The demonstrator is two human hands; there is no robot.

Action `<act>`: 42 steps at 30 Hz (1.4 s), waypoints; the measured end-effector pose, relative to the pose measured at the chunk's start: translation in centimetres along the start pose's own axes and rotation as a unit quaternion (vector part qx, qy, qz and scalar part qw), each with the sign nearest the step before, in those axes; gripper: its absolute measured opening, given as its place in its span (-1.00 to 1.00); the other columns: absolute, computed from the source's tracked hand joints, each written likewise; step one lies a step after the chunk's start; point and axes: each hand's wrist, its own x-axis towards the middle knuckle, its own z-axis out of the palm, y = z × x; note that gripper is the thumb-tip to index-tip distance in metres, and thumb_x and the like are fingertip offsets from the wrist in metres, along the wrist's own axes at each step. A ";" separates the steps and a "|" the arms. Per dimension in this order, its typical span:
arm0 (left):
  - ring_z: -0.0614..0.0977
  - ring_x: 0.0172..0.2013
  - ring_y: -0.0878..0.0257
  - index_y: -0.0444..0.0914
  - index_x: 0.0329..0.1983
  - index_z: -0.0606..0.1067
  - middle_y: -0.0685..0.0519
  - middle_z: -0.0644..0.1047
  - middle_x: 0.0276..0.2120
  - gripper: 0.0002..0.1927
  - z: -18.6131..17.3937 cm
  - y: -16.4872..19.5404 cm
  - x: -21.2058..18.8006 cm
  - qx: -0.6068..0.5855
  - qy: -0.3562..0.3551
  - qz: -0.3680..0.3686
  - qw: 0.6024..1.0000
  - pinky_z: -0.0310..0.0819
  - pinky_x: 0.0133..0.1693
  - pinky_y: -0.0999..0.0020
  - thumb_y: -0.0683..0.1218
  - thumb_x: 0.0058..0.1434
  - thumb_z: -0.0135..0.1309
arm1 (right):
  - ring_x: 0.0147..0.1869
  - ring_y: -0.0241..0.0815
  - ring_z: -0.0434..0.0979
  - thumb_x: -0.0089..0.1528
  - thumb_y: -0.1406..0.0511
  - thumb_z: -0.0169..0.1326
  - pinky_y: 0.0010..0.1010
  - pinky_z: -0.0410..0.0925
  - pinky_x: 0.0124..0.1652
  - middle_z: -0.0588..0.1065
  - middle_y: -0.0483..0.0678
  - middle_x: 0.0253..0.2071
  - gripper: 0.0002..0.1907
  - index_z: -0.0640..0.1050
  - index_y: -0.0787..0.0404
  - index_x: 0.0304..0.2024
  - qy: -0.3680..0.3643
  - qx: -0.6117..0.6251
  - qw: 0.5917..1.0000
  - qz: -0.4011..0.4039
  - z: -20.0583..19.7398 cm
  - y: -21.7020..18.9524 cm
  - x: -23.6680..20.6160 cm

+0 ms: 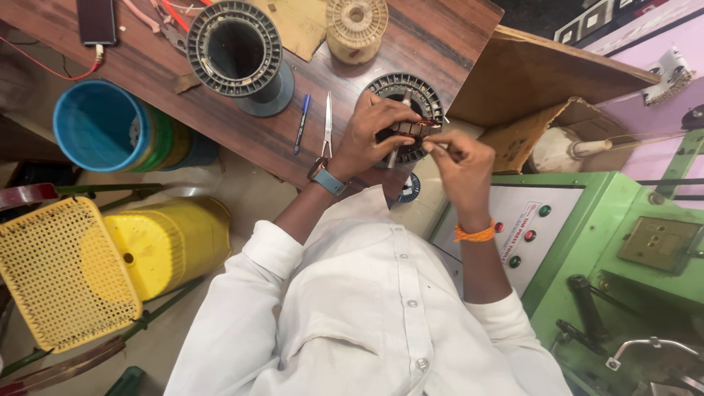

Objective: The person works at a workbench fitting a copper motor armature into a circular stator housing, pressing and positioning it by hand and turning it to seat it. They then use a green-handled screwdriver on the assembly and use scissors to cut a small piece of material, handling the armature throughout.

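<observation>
The slotted motor stator (408, 110) lies flat at the near edge of the wooden worktop (440, 37), close to its right-hand corner, with copper winding visible in the slots on its near side. The left hand (370, 139) rests over the ring with fingers curled down onto it, closed on the core and steadying it; the right hand (462, 165) is pinched shut just beside the near rim, fingertips together on what looks like a thin strand of copper wire (419, 126) (the strand itself is too fine to confirm). By its laminated steel build the stator is judged heavy and rigid, best gripped by the outer ring; the winding is judged soft and easily kinked or scraped, so it should be taken between fingertips only. Just left of the stator a pair of scissors (327, 125) and a blue pen (301, 123) lie on the worktop, both within the left forearm's sweep. Farther left stands a larger empty stator (235, 50), and toward the far edge a pale spool (356, 26). A phone (97, 20) lies at the far left corner. Off the worktop, a blue bucket (99, 125) and a yellow stool (62, 271) sit to the left, and a green machine (616, 249) with a button panel crowds the right elbow.
</observation>
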 end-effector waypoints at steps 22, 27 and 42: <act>0.40 0.14 0.06 -0.05 -0.05 0.61 0.09 0.40 0.14 -0.64 1.0 0.2 -1.8 0.186 0.106 0.214 0.953 0.32 0.15 0.02 0.01 0.08 0.40 | -0.44 -0.09 0.52 0.18 0.48 0.26 -0.31 0.34 -0.43 0.50 0.02 -0.45 -0.91 0.62 0.29 -0.27 0.013 -0.123 0.973 -0.196 3.0 3.6 -3.3; 0.50 0.10 0.00 -0.17 -0.22 0.55 0.06 0.41 0.19 -0.79 1.8 -0.6 -2.6 0.121 0.121 0.144 0.975 0.36 0.16 0.06 -0.16 0.15 0.36 | -0.50 -0.15 0.49 0.19 0.45 0.31 -0.33 0.30 -0.47 0.50 0.00 -0.49 -0.91 0.65 0.29 -0.26 0.001 -0.114 0.977 -0.178 0.9 0.5 -2.9; 0.55 0.15 0.08 -0.16 0.28 0.24 0.00 0.52 0.09 -0.28 2.9 0.5 -3.0 -0.029 0.175 -0.015 0.984 0.50 0.19 0.19 -0.10 0.17 0.41 | -0.44 -0.23 0.56 0.20 0.48 0.29 -0.41 0.36 -0.42 0.61 0.06 -0.41 -0.94 0.69 0.34 -0.26 -0.058 -0.116 0.984 -0.122 1.2 -3.0 4.9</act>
